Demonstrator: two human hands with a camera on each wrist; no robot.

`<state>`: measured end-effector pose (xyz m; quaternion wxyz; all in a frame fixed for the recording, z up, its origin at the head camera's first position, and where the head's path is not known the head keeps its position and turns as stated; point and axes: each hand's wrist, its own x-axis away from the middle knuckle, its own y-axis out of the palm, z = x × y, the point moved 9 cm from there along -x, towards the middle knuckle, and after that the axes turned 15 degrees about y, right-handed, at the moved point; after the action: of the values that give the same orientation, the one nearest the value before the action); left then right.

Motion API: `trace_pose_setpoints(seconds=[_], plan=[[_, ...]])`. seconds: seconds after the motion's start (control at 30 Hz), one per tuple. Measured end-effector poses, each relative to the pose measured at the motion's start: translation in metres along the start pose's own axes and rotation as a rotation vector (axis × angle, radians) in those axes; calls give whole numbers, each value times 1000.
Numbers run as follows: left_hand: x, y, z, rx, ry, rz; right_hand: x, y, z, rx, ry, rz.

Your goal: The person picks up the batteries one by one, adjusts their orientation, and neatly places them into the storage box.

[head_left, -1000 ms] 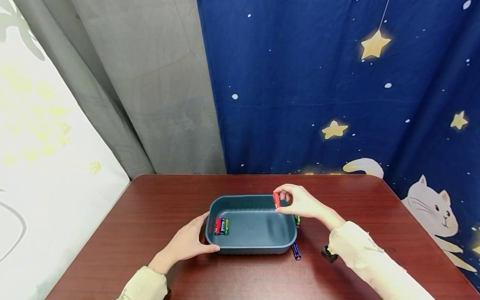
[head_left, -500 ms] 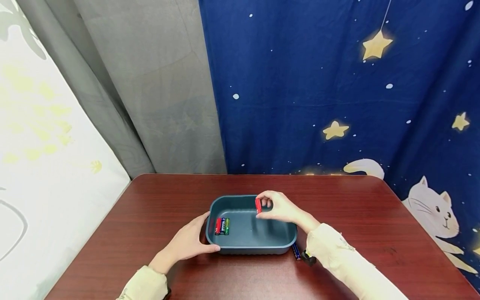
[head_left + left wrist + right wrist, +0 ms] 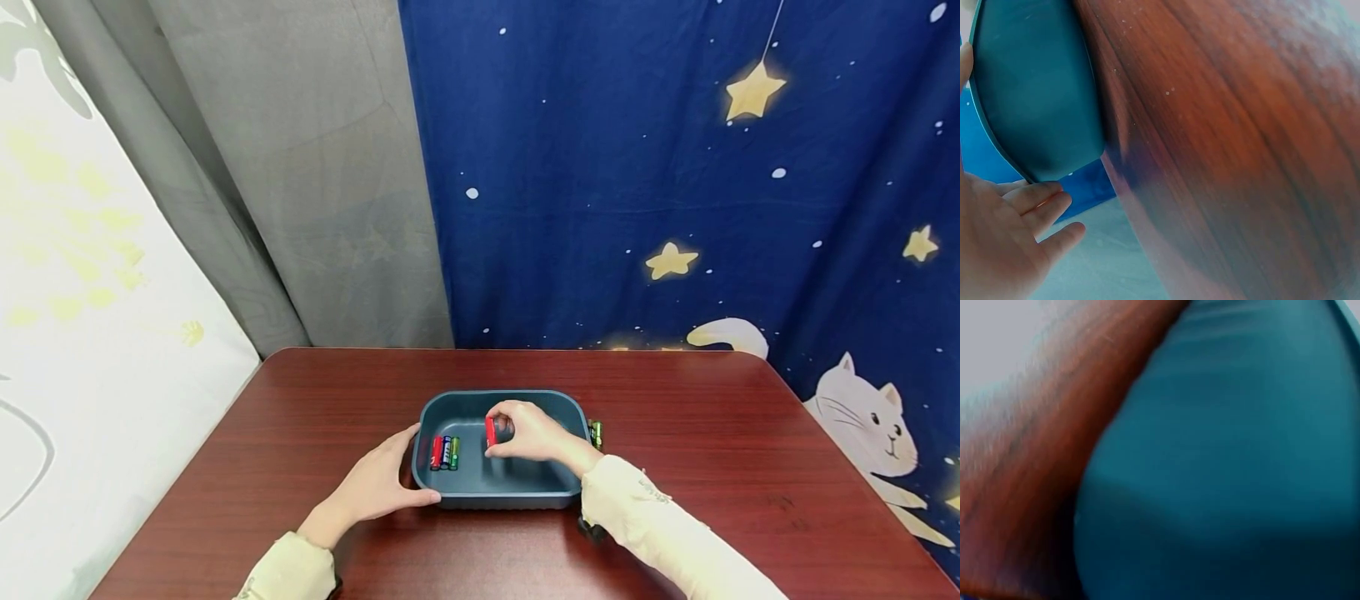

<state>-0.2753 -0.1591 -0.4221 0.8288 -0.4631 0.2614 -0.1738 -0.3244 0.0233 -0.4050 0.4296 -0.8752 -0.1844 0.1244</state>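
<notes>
My right hand [image 3: 531, 433] pinches a red battery [image 3: 491, 432] upright between thumb and fingers, over the inside of a blue-green plastic bin [image 3: 510, 502]. Three batteries lie side by side at the bin's left end: a red one [image 3: 436, 453], a blue one [image 3: 446, 452] and a green one [image 3: 454, 454]. Spread around that end, my left hand [image 3: 375, 477] touches the bin with its thumb at the near corner and its fingers at the far one. The left wrist view shows those fingers [image 3: 1044, 203] relaxed against the bin wall [image 3: 1038, 94]. The right wrist view shows only bin [image 3: 1229, 444] and table.
Green batteries [image 3: 596, 434] lie on the brown wooden table [image 3: 675, 400], just right of the bin. The right sleeve [image 3: 637, 508] crosses the bin's near right corner. Behind the table hang a grey curtain [image 3: 337, 208] and a blue starry one [image 3: 585, 208].
My right hand has carried the red battery leftward and down from the bin's far right rim to above its middle. The sleeve now covers the blue battery outside. My left hand stays put.
</notes>
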Motion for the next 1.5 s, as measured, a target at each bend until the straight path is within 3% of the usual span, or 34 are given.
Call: trace_pose_setpoints(seconds=[0.2, 0.53, 0.8, 1.5], plan=[[0, 0, 1, 0, 3, 2, -4, 14, 0, 60, 61, -1], [1, 0, 0, 5, 3, 2, -12, 33, -7, 113, 93, 18], [-1, 0, 0, 5, -1, -2, -19, 43, -7, 201, 137, -32], [1, 1, -2, 8, -3, -2, -27, 59, -16, 282, 133, -81]])
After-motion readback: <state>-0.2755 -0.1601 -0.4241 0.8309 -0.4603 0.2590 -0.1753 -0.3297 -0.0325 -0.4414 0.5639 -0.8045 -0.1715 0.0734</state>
